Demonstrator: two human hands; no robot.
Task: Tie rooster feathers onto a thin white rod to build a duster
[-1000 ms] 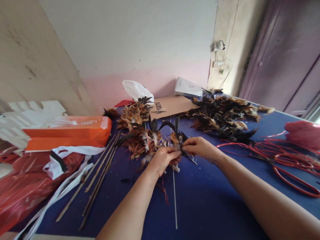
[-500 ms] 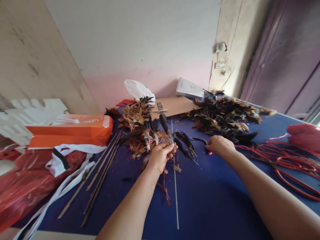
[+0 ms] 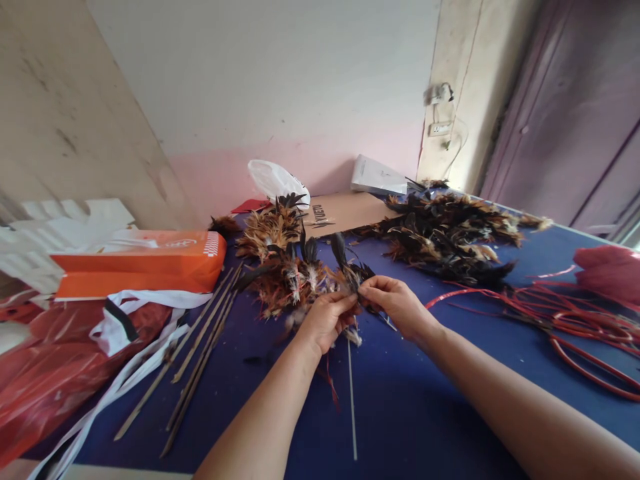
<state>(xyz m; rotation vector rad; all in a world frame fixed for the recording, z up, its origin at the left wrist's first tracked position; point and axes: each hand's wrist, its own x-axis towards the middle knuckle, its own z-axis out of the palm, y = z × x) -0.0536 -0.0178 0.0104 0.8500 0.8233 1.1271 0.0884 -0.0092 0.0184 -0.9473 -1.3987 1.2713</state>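
Bunch: the small feather bunch (image 3: pixel 340 252) is between your two hands, just above the table (image 3: pixel 425 413), its dark tips pointing away from you.
Left hand: your left hand (image 3: pixel 327 321) is mostly curled, thumb and forefinger pinched on the bunch near its base.
Right hand: your right hand (image 3: pixel 393 303) has thumb and forefinger closed at the bunch's right edge; they seem to nip it, though which feather is too small to tell.
Pinch: grip low on the quills with your left, firm enough that none slips, light enough not to crush the down.
Alignment: best to level the quill ends with your right fingertips and turn the feathers' curves the same way before you loosen either pinch.
Loose strands: red strands (image 3: pixel 330 383) hang below your left hand; I'd hold them clear of the quills.
Orange bag: the orange bag (image 3: pixel 140 270) lies on its side at your left; its contents are hidden.
Red bag: the red bag (image 3: pixel 45 380) is see-through in places, but you can't tell what it holds.
White bag: the white bag (image 3: pixel 275 181) sits puffed up behind the tufts (image 3: pixel 295 283); nothing inside can be made out.
Box: the white box (image 3: pixel 377 175) looks closed, contents unseen.
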